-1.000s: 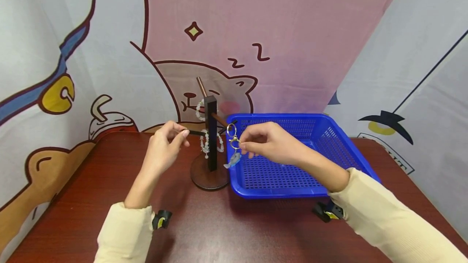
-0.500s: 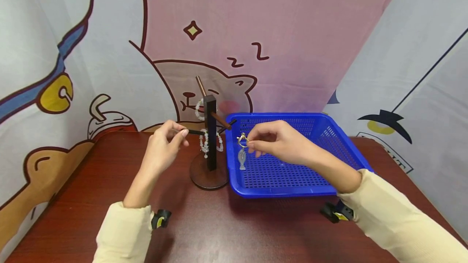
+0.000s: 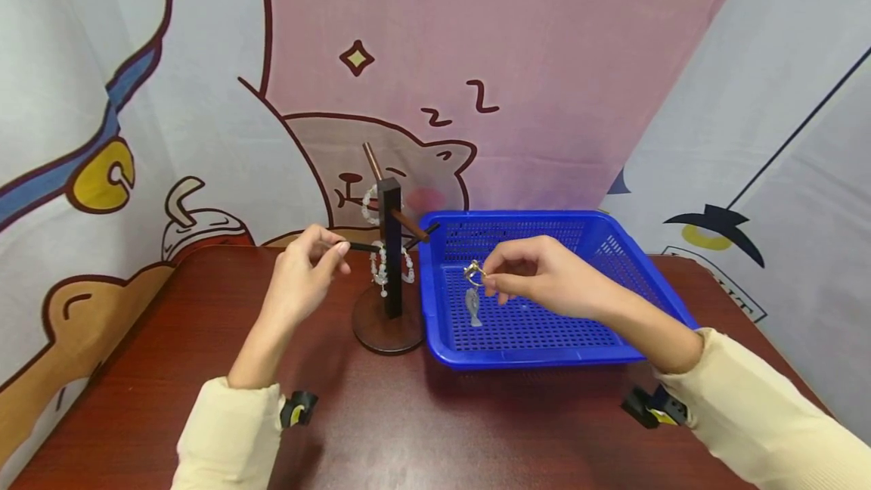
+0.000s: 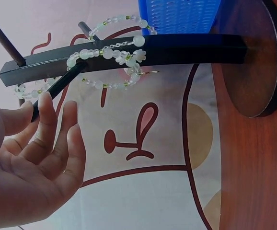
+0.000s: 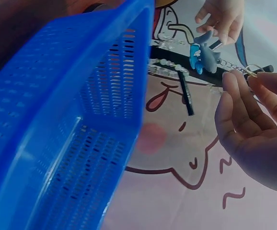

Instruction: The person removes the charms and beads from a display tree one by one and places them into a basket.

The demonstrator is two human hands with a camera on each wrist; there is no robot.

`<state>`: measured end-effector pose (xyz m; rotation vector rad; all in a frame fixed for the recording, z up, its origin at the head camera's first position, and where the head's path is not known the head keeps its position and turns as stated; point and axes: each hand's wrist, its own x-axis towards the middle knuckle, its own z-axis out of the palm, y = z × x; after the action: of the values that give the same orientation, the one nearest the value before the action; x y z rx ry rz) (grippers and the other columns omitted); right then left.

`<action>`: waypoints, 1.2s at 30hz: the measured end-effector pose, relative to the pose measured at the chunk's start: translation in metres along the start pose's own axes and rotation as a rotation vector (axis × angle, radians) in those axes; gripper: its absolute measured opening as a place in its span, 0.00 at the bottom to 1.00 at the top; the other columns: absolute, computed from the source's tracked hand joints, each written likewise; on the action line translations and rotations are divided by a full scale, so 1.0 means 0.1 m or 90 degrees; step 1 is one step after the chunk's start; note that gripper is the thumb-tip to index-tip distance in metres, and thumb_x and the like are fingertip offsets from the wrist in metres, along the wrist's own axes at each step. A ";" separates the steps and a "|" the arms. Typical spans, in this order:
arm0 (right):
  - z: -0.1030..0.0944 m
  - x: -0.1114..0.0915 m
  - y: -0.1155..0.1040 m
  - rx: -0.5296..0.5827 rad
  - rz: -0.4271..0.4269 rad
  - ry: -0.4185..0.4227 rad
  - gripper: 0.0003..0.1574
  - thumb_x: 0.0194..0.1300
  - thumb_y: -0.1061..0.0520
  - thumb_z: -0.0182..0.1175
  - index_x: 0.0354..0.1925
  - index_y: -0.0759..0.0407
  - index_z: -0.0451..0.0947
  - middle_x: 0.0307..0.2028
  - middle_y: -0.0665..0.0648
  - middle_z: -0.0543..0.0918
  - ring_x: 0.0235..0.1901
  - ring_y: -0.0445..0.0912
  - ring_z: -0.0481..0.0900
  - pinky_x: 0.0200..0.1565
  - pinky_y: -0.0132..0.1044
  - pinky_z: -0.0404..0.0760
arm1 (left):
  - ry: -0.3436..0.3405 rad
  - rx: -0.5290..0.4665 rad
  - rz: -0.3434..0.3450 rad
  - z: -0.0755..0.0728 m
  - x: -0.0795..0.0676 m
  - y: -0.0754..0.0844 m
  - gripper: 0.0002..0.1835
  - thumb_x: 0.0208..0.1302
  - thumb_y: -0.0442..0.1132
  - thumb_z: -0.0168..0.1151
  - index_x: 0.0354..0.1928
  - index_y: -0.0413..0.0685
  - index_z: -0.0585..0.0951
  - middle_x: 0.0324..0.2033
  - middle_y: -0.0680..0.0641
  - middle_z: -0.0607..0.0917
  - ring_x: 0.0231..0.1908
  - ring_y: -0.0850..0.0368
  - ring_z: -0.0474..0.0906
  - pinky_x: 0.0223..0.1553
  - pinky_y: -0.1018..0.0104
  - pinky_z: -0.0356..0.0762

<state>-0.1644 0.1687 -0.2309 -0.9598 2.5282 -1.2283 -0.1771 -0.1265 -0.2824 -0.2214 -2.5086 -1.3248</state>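
My left hand (image 3: 304, 271) pinches the end of a dark peg (image 4: 59, 86) on the jewelry stand (image 3: 392, 271), thumb against fingertips. A beaded bracelet (image 4: 112, 53) with pale beads and a flower hangs on that peg; another beaded bracelet (image 3: 369, 206) hangs higher up. My right hand (image 3: 540, 278) pinches the gold ring of a keychain (image 3: 472, 307). Its grey charm dangles below the fingers, over the left part of the blue basket (image 3: 537, 358). In the right wrist view the charm (image 5: 208, 57) looks like a grey sea animal with a bright blue piece beside it.
The stand's round base (image 3: 388, 339) sits on the reddish-brown table (image 3: 381, 422), just left of the basket. A bare brown peg (image 3: 412, 225) juts from the post toward the basket's rim. Behind hangs a cartoon-printed cloth (image 3: 544, 82).
My right hand has moved right and slightly down with the keychain, away from the stand and over the basket. My left hand keeps its pinch on the peg.
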 end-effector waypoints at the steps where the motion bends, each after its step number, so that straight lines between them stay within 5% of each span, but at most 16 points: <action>1: 0.00 -0.01 0.02 0.001 0.002 -0.003 0.03 0.62 0.64 0.57 0.33 0.63 0.78 0.26 0.52 0.80 0.27 0.48 0.79 0.31 0.36 0.76 | 0.000 -0.001 -0.001 0.00 0.00 0.00 0.07 0.66 0.38 0.53 0.40 0.42 0.76 0.22 0.47 0.82 0.24 0.58 0.73 0.26 0.64 0.67; 19: 0.16 -0.20 0.48 0.006 0.033 -0.019 0.05 0.62 0.66 0.54 0.32 0.64 0.77 0.25 0.51 0.80 0.25 0.48 0.79 0.26 0.33 0.74 | 0.011 -0.005 0.020 0.01 -0.02 -0.02 0.07 0.66 0.39 0.53 0.38 0.42 0.76 0.20 0.49 0.81 0.23 0.55 0.74 0.24 0.65 0.68; 30: 0.27 -0.19 0.57 0.031 0.034 -0.036 0.04 0.60 0.68 0.55 0.31 0.67 0.77 0.25 0.58 0.79 0.23 0.47 0.78 0.24 0.35 0.75 | 0.001 0.003 0.000 0.01 -0.01 -0.01 0.07 0.67 0.39 0.52 0.40 0.42 0.75 0.22 0.48 0.82 0.25 0.53 0.74 0.26 0.65 0.67; 36: 0.27 -0.18 0.58 0.010 0.033 -0.039 0.05 0.61 0.66 0.55 0.30 0.61 0.77 0.23 0.52 0.78 0.23 0.48 0.78 0.24 0.35 0.74 | 0.003 0.001 0.000 0.00 -0.01 0.00 0.07 0.67 0.38 0.53 0.40 0.43 0.76 0.22 0.48 0.82 0.26 0.51 0.75 0.25 0.66 0.67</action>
<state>-0.1670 0.1888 -0.2939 -0.9074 2.4772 -1.1842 -0.1759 -0.1259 -0.2828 -0.2192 -2.5054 -1.3227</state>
